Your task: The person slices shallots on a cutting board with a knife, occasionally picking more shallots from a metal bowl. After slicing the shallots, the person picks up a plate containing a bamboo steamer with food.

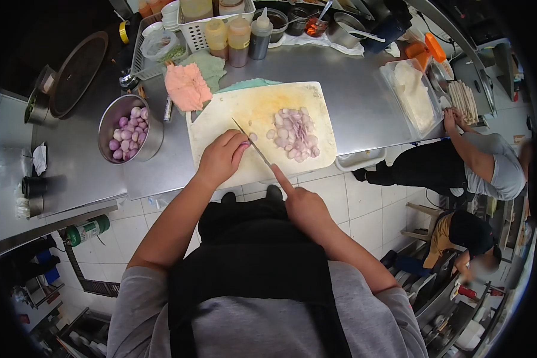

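A white cutting board [221, 116] lies on the steel counter in front of me. My left hand [222, 156] is closed on a shallot [244, 144] near the board's left side, its fingertips curled close to the blade. In my right hand [306, 209] is a kitchen knife [258, 149], index finger stretched along it, blade slanting up and left beside the shallot. One cut slice [253, 136] rests just right of the blade. Farther right on the board spreads a pile of sliced shallots [295, 133]. Whole peeled shallots [128, 136] fill a steel pot [155, 138] to the left.
Orange and green cloths [188, 86] touch the board's upper left. Behind stand squeeze bottles [238, 39], baskets and a steel pot [345, 30]. A plastic tray [409, 98] sits at right. Two people are at the right, one with hands at the counter [453, 118].
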A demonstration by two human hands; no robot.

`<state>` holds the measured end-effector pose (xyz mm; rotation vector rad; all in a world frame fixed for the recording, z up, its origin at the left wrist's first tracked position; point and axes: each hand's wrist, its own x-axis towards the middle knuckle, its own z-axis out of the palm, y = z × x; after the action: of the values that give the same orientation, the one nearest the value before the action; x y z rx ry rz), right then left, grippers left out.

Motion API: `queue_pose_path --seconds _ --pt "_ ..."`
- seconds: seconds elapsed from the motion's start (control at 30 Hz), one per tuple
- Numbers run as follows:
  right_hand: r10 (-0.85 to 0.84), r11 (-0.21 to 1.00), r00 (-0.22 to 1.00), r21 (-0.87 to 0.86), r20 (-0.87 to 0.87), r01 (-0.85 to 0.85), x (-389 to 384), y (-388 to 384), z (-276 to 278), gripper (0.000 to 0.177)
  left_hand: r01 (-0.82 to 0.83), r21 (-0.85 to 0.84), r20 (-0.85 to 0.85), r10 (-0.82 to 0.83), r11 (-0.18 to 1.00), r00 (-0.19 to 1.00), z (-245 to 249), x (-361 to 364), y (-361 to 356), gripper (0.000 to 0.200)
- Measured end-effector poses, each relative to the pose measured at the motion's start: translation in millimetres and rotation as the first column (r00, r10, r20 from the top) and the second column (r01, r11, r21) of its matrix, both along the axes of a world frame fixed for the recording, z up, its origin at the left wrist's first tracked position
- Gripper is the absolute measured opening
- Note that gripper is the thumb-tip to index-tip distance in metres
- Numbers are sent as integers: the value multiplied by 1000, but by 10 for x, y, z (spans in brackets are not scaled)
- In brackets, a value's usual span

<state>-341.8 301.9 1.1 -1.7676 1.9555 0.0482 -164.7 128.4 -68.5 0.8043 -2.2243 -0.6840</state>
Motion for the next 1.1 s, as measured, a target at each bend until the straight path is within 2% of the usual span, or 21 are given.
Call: queue_pose_path --seconds 0.1,0.23,0.33,0.4,0.43,0.53,0.67,0.73,0.83,0.93,1.03,1.1 --pt "-6 1000 1000 -23 -14 6 -22 -37 -20 87 7 -17 -16 -8 1000 1000 -3 1 -9 14" --pt "-4 1000 1000 16 28 3 -40 182 238 87 -10 -46 -11 9 999 1000 -3 5 -17 14" --pt "-25 998 998 -57 57 28 31 51 -3 88 12 -80 -34 -14 997 999 -26 14 -20 13" --pt "-12 999 1000 -51 8 13 55 -64 -108 89 5 -100 -46 -10 995 999 -29 4 -19 13" --pt "-3 999 999 -43 -36 2 68 -111 -116 90 -7 -101 -31 4 995 1000 -33 3 -14 12" --pt "18 1000 1000 0 -10 -18 18 33 178 89 -20 -98 -8 19 995 1000 -48 20 -13 12" --pt "-13 999 1000 39 16 13 54 25 -1 88 -5 -98 -36 2 995 999 -24 20 -8 13" --pt "-24 999 1000 -43 12 24 75 -75 -91 88 -11 -87 -29 9 996 1000 -39 17 5 12" --pt "-14 1000 1000 12 21 14 37 42 177 87 -18 -76 -7 17 997 1000 -36 33 -11 13" --pt "-17 1000 999 9 30 16 59 70 163 87 -6 -74 -12 5 997 1000 -33 45 -6 12" --pt "-35 999 999 -15 26 35 89 -123 -133 88 2 -74 -29 -4 997 1000 -33 35 10 12" --pt "-33 999 999 -5 18 33 92 -178 -97 88 -10 -76 -28 8 997 1000 -5 41 -1 11"
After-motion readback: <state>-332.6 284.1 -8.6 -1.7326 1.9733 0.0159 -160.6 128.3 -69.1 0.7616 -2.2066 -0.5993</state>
